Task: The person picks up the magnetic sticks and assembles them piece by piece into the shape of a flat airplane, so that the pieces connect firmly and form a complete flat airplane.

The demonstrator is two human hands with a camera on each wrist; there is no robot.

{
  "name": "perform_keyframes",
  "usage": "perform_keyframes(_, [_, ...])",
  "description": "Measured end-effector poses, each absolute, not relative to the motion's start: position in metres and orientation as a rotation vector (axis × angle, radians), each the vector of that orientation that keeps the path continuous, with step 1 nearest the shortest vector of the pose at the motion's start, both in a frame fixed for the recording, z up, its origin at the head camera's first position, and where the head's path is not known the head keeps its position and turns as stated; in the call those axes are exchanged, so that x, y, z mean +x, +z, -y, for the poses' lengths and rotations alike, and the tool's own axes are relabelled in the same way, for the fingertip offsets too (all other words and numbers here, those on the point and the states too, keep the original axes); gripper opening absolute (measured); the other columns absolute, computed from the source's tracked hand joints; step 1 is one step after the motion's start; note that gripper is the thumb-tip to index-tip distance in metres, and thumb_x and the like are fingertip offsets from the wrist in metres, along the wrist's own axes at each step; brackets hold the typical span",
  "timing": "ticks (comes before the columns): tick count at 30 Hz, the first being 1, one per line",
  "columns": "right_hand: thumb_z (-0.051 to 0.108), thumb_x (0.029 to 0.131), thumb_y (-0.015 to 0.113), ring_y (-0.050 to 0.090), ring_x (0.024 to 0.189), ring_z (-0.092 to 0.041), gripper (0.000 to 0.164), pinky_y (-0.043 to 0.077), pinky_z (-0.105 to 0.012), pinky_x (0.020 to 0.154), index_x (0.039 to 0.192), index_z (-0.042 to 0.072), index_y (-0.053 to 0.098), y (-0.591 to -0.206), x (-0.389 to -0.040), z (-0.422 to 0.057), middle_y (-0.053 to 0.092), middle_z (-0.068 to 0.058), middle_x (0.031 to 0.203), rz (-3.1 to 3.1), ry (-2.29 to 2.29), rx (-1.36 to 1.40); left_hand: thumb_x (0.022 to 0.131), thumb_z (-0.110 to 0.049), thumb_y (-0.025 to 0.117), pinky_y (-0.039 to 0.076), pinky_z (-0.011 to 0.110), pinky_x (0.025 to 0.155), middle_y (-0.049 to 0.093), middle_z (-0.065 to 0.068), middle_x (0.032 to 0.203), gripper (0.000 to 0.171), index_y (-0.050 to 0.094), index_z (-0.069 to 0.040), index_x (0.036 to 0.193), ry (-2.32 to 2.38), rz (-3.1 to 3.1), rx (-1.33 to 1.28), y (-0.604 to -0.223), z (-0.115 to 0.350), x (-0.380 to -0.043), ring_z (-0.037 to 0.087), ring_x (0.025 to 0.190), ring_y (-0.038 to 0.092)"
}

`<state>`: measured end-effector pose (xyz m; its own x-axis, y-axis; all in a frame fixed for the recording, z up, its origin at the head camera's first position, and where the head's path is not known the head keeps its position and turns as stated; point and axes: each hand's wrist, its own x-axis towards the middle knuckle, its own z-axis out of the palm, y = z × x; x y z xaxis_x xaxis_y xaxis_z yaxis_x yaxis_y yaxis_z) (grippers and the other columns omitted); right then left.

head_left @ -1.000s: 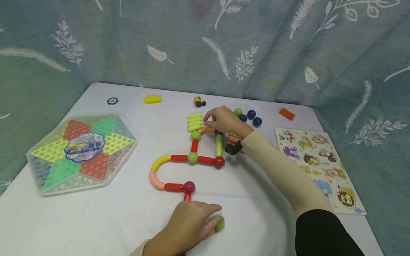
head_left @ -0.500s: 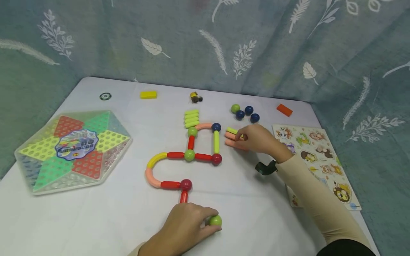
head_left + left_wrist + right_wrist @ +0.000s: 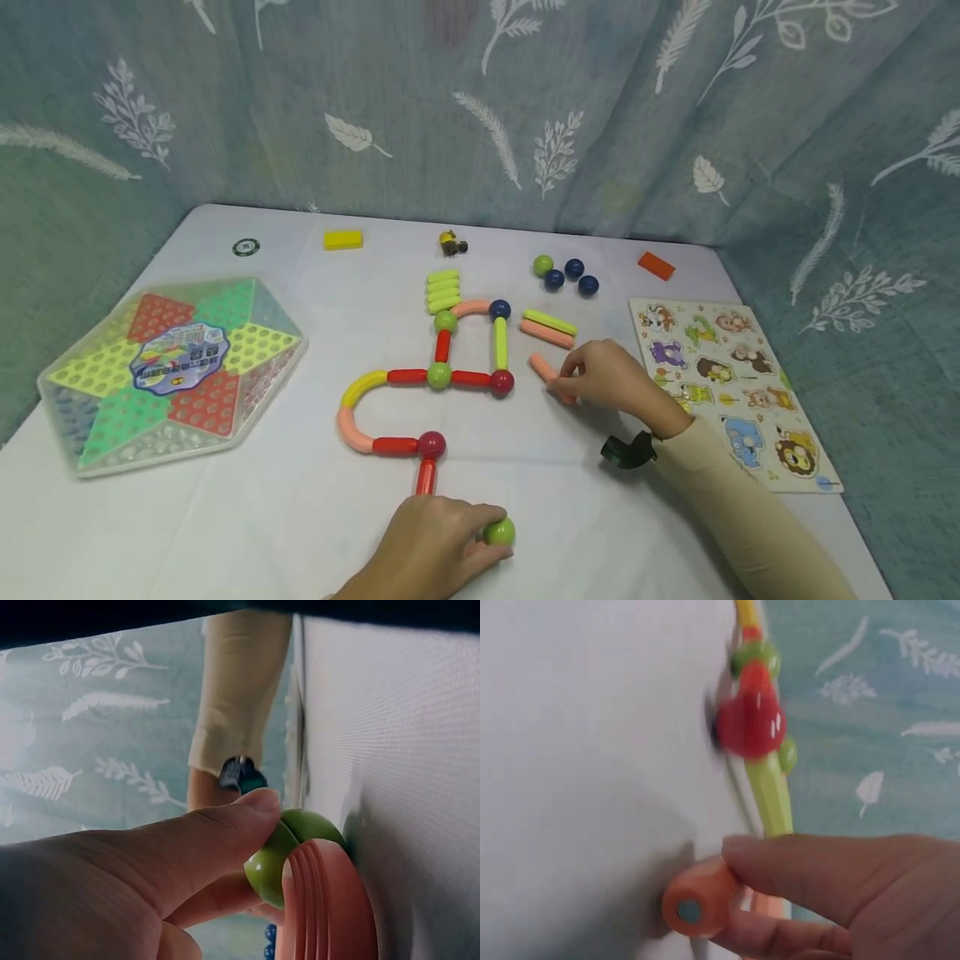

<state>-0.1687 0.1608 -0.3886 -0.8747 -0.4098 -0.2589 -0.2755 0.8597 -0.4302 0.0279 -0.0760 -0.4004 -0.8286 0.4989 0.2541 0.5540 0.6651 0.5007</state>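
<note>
The left hand pinches a glossy green ball between thumb and index finger, low over the white-covered counter. In the left wrist view, a salmon curved, ridged piece meets this ball. The right hand pinches a salmon straight rod between thumb and fingers; a round grey insert is visible in the rod's exposed end. The rod lies at an angle, right of a glossy red ball and apart from it. That ball forms one corner of a closed loop and joins a yellow-green straight rod, which runs to a dark blue ball. Beyond the right hand, a second yellow-green rod and a second salmon rod lie side by side. Near the left hand, a red straight rod extends from a second red ball.
</note>
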Motion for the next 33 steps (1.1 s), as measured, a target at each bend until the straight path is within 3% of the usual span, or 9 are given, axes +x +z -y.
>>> perform_keyframes(6, [0.046, 0.074, 0.074, 0.041, 0.049, -0.013, 0.019, 0.027, -0.027, 0.043, 0.068, 0.028, 0.071, -0.398, -0.142, -0.162, 0.047, 0.005, 0.051, -2.643, -0.838, -0.361, 0.078, -0.043, 0.073, 0.030, 0.009, 0.048, 0.049, -0.023, 0.059, 0.022, 0.071, -0.023, 0.087, -0.888, 2.791, -0.897, -0.401, 0.076, 0.029, -0.012, 0.049, 0.034])
perform_keyframes(11, [0.055, 0.069, 0.075, 0.038, 0.050, -0.012, 0.029, 0.027, -0.025, 0.046, 0.072, 0.026, 0.073, -0.408, -0.117, -0.158, 0.044, 0.003, 0.050, -2.498, -1.114, -0.187, 0.077, -0.042, 0.074, 0.028, 0.007, 0.048, 0.047, -0.023, 0.059, 0.020, 0.069, -0.025, 0.084, -0.870, 2.727, -0.903, -0.405, 0.076, 0.030, -0.012, 0.050, 0.032])
perform_keyframes(19, [0.051, 0.074, 0.072, 0.038, 0.051, -0.008, 0.028, 0.028, -0.022, 0.047, 0.074, 0.023, 0.074, -0.420, -0.081, -0.136, 0.050, 0.005, 0.050, -2.376, -1.260, -0.267, 0.074, -0.043, 0.076, 0.025, 0.006, 0.048, 0.046, -0.022, 0.058, 0.020, 0.068, -0.026, 0.083, -0.847, 2.633, -0.881, -0.408, 0.077, 0.031, -0.012, 0.051, 0.031])
perform_keyframes(24, [0.048, 0.073, 0.075, 0.031, 0.043, -0.006, 0.024, 0.021, -0.022, 0.041, 0.071, 0.024, 0.074, -0.425, -0.066, -0.127, 0.043, 0.005, 0.045, -2.384, -1.301, -0.301, 0.073, -0.041, 0.078, 0.024, 0.005, 0.049, 0.045, -0.023, 0.058, 0.020, 0.066, -0.028, 0.081, -0.841, 2.561, -0.889, -0.410, 0.076, 0.031, -0.013, 0.052, 0.033])
perform_keyframes(33, [0.040, 0.074, 0.077, 0.028, 0.039, 0.000, 0.021, 0.019, -0.021, 0.040, 0.069, 0.021, 0.071, -0.419, -0.042, -0.114, 0.038, 0.005, 0.044, -2.356, -1.391, -0.306, 0.072, -0.040, 0.079, 0.024, 0.004, 0.050, 0.051, -0.024, 0.059, 0.019, 0.065, -0.028, 0.076, -0.876, 2.528, -0.885, -0.413, 0.075, 0.030, -0.015, 0.053, 0.036])
